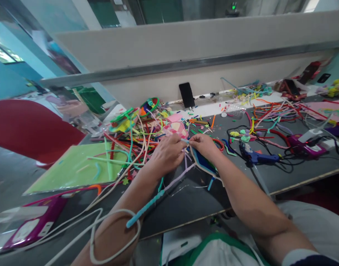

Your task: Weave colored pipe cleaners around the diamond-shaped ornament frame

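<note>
My left hand (169, 153) and my right hand (204, 146) meet above the middle of the table, fingers closed. Between their fingertips shows a short light-blue pipe cleaner (185, 141), pinched from both sides. Under my right hand and forearm lies a dark-blue panel with a pale edging (197, 160), partly hidden. From its left corner a fuzzy stem, lilac (180, 176) and then light blue (146, 208), slants down across my left forearm. A blue stub (211, 183) sticks out below the panel.
Tangled pipe cleaners (141, 136) heap behind my left hand, beside a green sheet (75, 166). A blue glue gun (259, 157) and purple power strip (306, 146) lie right. A phone (187, 95) leans on the partition. A white cable (93, 236) loops around my left forearm.
</note>
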